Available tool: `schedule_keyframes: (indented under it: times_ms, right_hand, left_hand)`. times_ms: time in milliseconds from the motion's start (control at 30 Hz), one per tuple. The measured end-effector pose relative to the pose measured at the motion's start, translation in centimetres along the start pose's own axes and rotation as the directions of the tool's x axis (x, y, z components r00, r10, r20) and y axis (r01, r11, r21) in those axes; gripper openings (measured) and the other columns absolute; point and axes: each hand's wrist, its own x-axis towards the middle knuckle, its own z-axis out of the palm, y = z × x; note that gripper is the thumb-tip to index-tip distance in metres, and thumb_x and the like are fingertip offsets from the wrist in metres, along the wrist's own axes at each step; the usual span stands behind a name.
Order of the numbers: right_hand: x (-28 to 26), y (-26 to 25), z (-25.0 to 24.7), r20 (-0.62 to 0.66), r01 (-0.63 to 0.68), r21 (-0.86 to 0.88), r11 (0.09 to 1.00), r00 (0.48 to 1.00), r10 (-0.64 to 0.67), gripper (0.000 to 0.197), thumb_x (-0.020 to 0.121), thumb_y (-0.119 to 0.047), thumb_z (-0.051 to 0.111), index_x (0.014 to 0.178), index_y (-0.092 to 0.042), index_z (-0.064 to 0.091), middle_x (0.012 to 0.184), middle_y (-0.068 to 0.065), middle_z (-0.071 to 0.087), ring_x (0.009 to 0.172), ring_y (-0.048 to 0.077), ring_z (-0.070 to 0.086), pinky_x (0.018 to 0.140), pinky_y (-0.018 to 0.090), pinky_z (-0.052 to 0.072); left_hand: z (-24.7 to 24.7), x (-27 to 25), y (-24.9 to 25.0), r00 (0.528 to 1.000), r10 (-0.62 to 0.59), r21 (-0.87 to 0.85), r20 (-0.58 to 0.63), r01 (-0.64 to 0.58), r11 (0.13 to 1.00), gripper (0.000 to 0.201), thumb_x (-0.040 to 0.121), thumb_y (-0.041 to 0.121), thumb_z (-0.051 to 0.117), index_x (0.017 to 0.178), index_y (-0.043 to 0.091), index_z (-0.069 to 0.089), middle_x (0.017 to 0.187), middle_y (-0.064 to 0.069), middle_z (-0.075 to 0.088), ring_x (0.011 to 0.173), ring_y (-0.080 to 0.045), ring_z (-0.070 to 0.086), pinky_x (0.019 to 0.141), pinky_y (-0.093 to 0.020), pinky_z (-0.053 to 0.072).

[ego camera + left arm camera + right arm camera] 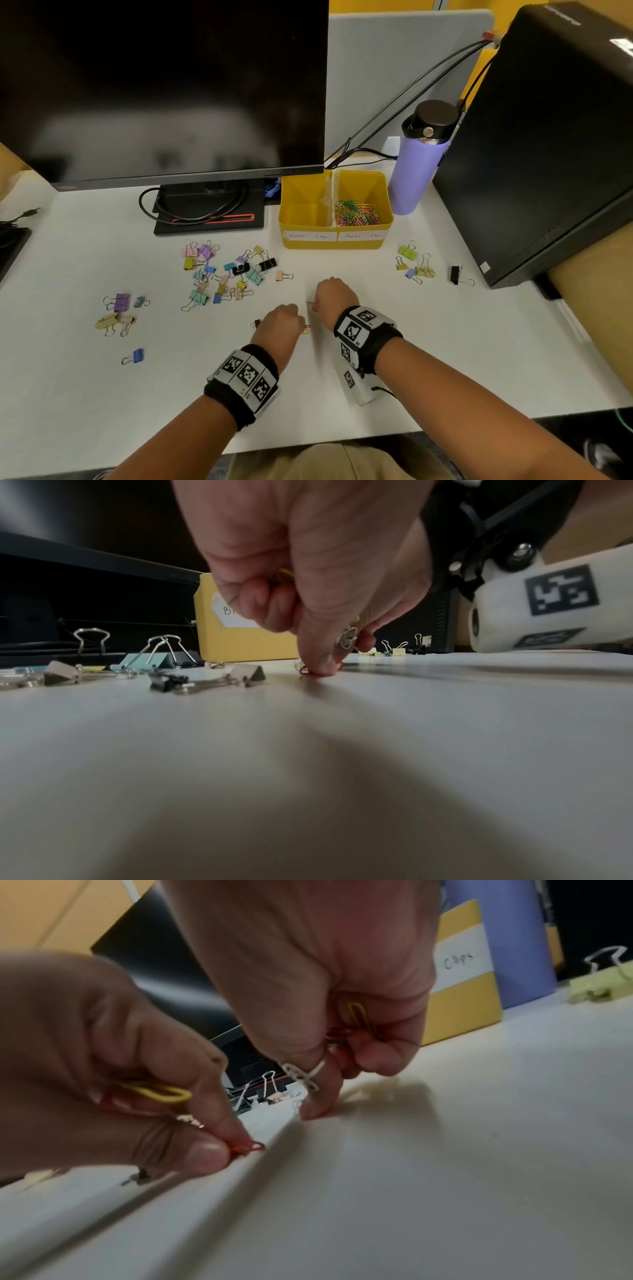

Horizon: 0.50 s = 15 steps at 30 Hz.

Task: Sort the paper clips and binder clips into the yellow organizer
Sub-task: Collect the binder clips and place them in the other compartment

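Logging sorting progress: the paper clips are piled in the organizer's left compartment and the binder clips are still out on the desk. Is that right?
One slip: the paper clips fill the right compartment of the organizer, above the "Paper Clips" label; the left one holds nothing visible. The head view shows it. The binder clips are indeed still on the desk.

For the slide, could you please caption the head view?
Both hands pinch paper clips off the desk before the yellow organizer; binder clips remain.
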Motion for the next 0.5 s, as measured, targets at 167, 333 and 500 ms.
schedule_keyframes:
  times_ms: [167,333,500]
  right_hand:
    - [-1.1,0.2,0.4,0.022,0.097,-0.179,0.979,0.995,-0.095,0.029,0.088,0.002,0.043,0.116,0.002,0.049,0.128,0.022,0.046,0.119,0.035,0.045,0.097,0.038,0.042]
    - [-2.5,3.2,-0.8,0.099,0.039,-0.127,0.991,0.995,-0.026,0.028,0.088,-0.003,0.040,0.116,0.000,0.046,0.125,0.019,0.048,0.115,0.032,0.048,0.094,0.035,0.042]
    - [-2.9,5.0,-8.5,0.202,-0.004,0.031,1.000,0.979,-0.002,0.026,0.093,-0.011,0.039,0.082,0.002,0.058,0.091,0.014,0.053,0.079,0.023,0.051,0.062,0.023,0.041]
  left_hand:
    - [-0.4,-0.1,0.2,0.999,-0.028,0.128,0.040,0.023,0.992,0.046,0.007,0.009,0.089,0.035,0.017,0.054,0.038,-0.001,0.048,0.030,-0.007,0.047,0.030,-0.013,0.022]
    - [-0.1,-0.8,0.6,0.990,-0.109,0.127,0.085,0.098,0.987,0.018,0.093,0.006,0.043,0.110,0.006,0.050,0.115,-0.009,0.055,0.104,-0.022,0.056,0.084,-0.027,0.043]
    - [-5.2,1.1,2.7,0.963,-0.091,-0.346,0.255,0.179,0.921,0.021,0.100,0.019,0.031,0.101,0.006,0.048,0.097,-0.013,0.052,0.088,-0.018,0.041,0.072,-0.022,0.029]
